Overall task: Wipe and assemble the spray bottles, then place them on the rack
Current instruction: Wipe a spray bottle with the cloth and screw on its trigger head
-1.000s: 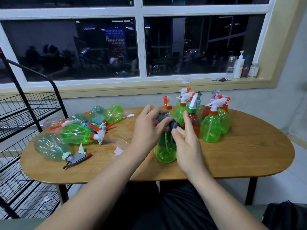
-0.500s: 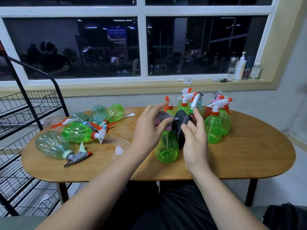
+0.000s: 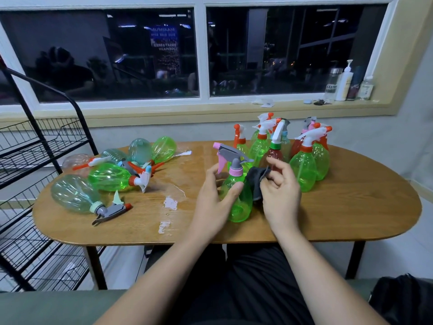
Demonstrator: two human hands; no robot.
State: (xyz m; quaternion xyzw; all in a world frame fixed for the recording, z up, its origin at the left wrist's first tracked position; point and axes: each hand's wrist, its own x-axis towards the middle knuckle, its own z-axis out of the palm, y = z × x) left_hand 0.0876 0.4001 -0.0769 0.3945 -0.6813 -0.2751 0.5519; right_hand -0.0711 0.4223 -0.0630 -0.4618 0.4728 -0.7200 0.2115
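The wooden bench [image 3: 351,219] has the black wire rack [image 3: 52,137] at nine o'clock. In the middle stands the pink-capped green spray bottle [image 3: 239,207]. The left hand [image 3: 210,202] has its grip round it; the right hand [image 3: 281,195], at three o'clock, pinches the dark cloth [image 3: 255,179]. Best to hold firm and rub all round.

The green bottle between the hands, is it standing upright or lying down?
Upright: the green bottle has its base down on the table and its pink sprayer on top; the left hand grips it.
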